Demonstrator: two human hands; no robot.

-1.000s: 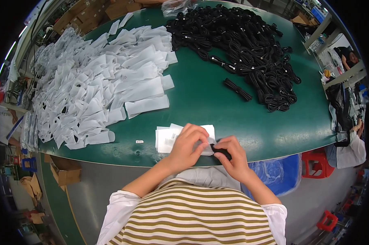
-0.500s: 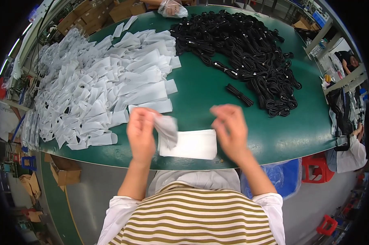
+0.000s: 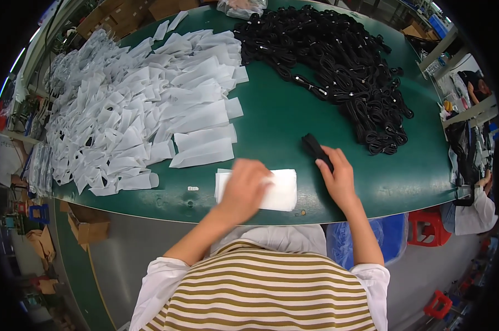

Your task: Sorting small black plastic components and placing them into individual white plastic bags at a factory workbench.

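A stack of flat white sleeves [image 3: 282, 190] lies near the table's front edge. Over its left half is my left hand [image 3: 243, 190], its fingers smeared by motion, so their grip cannot be made out. To the right of the stack, my right hand [image 3: 339, 179] is closed on a bundled black cable [image 3: 314, 147], pinching its near end between thumb and fingers while the far end points away to the left. Filled-looking white sleeves [image 3: 202, 153] lie in a big spread pile on the left. Many coiled black cables [image 3: 327, 60] are heaped at the far right.
The green table [image 3: 282, 127] curves along its front edge. A tiny white label [image 3: 192, 188] lies left of the stack. A clear plastic bag [image 3: 241, 7] sits at the far edge. Below right are a blue bin [image 3: 394, 234] and a red stool [image 3: 428, 229].
The sleeve from my left hand now lies at the near edge of the left pile. That hand has moved right onto the stack, and my right hand has taken hold of the loose cable bundle.
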